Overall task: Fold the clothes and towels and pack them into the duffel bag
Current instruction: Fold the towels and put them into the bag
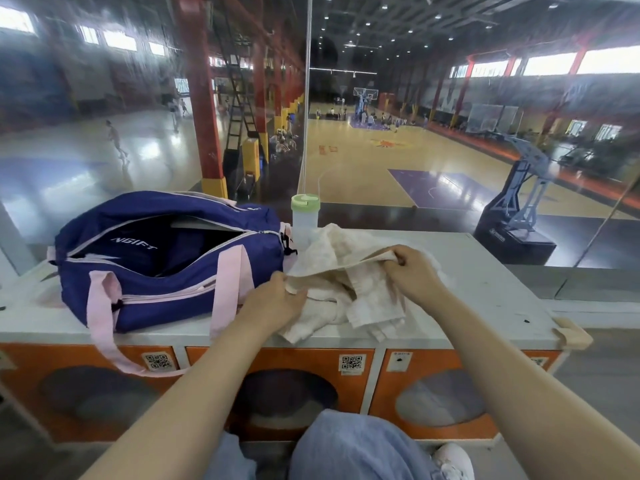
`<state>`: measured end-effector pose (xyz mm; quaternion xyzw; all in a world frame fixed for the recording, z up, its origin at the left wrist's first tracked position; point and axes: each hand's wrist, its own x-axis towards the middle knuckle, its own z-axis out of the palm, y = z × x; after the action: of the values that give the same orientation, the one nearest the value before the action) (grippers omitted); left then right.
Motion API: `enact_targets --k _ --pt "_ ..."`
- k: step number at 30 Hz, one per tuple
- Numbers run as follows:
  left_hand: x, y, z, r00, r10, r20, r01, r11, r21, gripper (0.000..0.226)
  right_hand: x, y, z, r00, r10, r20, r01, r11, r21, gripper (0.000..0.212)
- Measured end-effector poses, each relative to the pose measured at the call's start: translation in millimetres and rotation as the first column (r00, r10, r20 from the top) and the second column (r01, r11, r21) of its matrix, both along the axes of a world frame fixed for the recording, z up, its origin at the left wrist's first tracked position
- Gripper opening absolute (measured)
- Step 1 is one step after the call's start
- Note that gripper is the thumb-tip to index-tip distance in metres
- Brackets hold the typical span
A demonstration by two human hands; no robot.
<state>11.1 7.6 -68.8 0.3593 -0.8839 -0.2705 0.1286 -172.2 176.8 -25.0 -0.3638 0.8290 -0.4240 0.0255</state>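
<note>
L hand (277, 299) pinching near edge of cream towel (349, 271) | R hand (412, 268) gripping a bunched fold up top | towel lying crumpled on white cabinet top (485, 285), touching open navy duffel bag (166, 258) w/ pink straps | green-lid bottle (304, 220) sitting behind

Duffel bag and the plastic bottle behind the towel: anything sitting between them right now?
Nothing separate, as far as the head view shows. The bottle stands right beside the duffel bag, at its end with the black buckle; the towel lies in front.
</note>
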Motion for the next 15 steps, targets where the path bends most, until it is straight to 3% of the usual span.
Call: enact_targets --k 2,5,7,10,12,15 --pt "-19 -2 -3 0.999 0.041 0.003 -0.041 0.995 0.094 0.069 -4 0 7 1.000 -0.021 0.020 0.021 1.000 -0.019 0.020" --pt "-42 0 -8 0.987 0.114 -0.111 -0.086 0.969 0.230 0.073 -12 2 15 0.998 -0.020 0.066 0.025 0.997 -0.077 0.021" --pt "-49 8 -11 0.971 0.122 -0.207 -0.085 0.979 0.183 0.073 -16 3 19 0.999 -0.012 0.044 0.016 0.995 -0.094 0.023" --pt "-47 28 -13 0.892 0.117 -0.436 -0.118 0.993 0.024 0.052 -23 3 22 0.996 -0.037 -0.078 0.033 0.998 -0.049 0.020" --pt "-44 41 -18 0.932 0.023 -0.361 -0.045 0.998 -0.054 0.035 -29 2 23 0.987 -0.050 -0.156 0.047 0.999 -0.023 0.019" --pt "-42 57 -26 0.996 -0.078 -0.042 0.070 0.985 -0.158 0.036 -34 1 19 0.971 -0.110 -0.212 0.116 0.993 0.014 0.012"
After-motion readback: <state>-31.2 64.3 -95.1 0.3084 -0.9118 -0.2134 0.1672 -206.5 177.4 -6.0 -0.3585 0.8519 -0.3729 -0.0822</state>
